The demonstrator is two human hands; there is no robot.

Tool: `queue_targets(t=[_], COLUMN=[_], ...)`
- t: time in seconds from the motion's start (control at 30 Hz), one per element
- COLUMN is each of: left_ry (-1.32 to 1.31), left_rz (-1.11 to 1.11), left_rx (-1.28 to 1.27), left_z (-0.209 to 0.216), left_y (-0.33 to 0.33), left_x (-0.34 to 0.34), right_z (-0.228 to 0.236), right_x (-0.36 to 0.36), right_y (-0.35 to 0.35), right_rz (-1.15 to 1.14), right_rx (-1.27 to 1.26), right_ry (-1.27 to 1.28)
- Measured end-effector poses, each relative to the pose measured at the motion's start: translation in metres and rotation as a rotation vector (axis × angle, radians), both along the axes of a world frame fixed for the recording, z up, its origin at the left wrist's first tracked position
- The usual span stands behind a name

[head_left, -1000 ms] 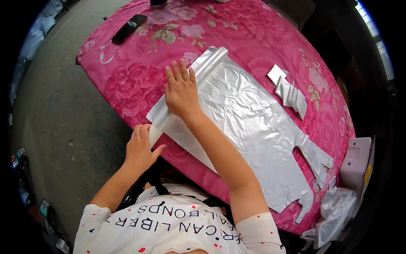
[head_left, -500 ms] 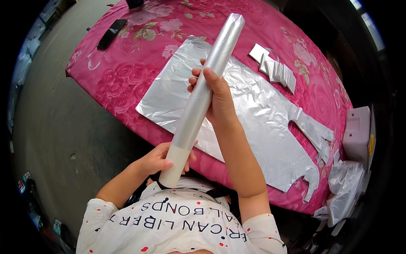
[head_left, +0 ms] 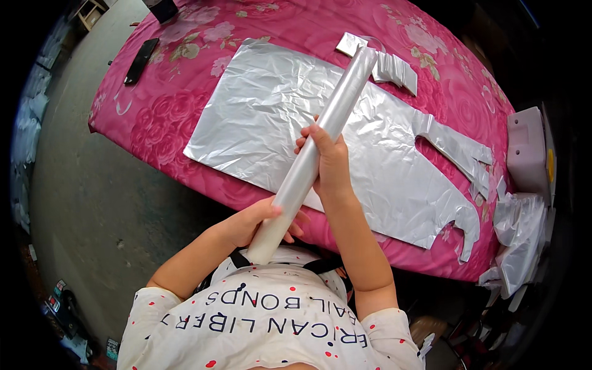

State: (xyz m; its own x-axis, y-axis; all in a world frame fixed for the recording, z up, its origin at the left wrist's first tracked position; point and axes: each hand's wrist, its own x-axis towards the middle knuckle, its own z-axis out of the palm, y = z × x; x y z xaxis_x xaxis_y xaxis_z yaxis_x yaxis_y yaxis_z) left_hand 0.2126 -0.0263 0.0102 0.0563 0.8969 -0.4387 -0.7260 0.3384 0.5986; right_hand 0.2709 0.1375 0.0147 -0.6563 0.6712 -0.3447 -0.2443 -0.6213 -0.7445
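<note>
A long roll of clear plastic film (head_left: 306, 161) slants up and to the right in front of me, its whitish lower end close to my waist. My right hand (head_left: 328, 157) is wrapped round its middle, thumb on top. Lower down, my left hand (head_left: 262, 222) grips the roll near its lower end, with some fingers hidden behind it. Below the roll, a stack of silvery plastic carrier bags (head_left: 259, 105) lies flat on the table, its cut handles (head_left: 453, 154) toward the right.
A pink floral tablecloth (head_left: 166, 123) covers the table. Folded white packets (head_left: 394, 73) lie behind the bags, and a black phone (head_left: 141, 61) is at far left. A dark cup (head_left: 161, 9) stands at the back. A pale pink box (head_left: 526, 151) and crumpled plastic (head_left: 518, 228) are at right.
The roll's upper end has moved right and down, now overlapping the white packets. My right hand has shifted lower with it; my left hand has moved slightly up and right. Both still hold the roll.
</note>
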Motion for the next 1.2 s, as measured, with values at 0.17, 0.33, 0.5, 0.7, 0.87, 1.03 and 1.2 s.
queue_targets(t=[0.17, 0.33, 0.5, 0.7, 0.87, 1.03, 1.2], left_ry=[0.376, 0.439, 0.456, 0.639, 0.660, 0.689, 0.642], left_rz=[-0.099, -0.230, -0.266, -0.208, -0.238, -0.283, -0.378], left_rx=[-0.278, -0.354, -0.359, -0.312, -0.334, -0.348, -0.414], left_z=[-0.020, -0.010, -0.020, -0.035, -0.032, -0.024, -0.016], left_y=[-0.006, -0.030, -0.053, -0.065, -0.063, -0.061, -0.074], left_x=[-0.006, -0.006, -0.008, -0.001, -0.004, -0.006, -0.024], right_z=[-0.028, -0.042, -0.047, -0.022, -0.016, -0.019, -0.033], right_x=[0.009, 0.026, 0.059, 0.070, 0.067, 0.070, 0.104], right_y=[-0.018, 0.045, 0.132, 0.141, 0.139, 0.138, 0.189], right_rz=[0.007, -0.166, -0.265, 0.365, 0.680, 0.617, 0.317], right_rx=[0.048, -0.027, 0.570, 0.596, 0.526, 0.549, 0.657], right_ry=[-0.045, 0.028, -0.305, -0.519, -0.559, -0.534, -0.625])
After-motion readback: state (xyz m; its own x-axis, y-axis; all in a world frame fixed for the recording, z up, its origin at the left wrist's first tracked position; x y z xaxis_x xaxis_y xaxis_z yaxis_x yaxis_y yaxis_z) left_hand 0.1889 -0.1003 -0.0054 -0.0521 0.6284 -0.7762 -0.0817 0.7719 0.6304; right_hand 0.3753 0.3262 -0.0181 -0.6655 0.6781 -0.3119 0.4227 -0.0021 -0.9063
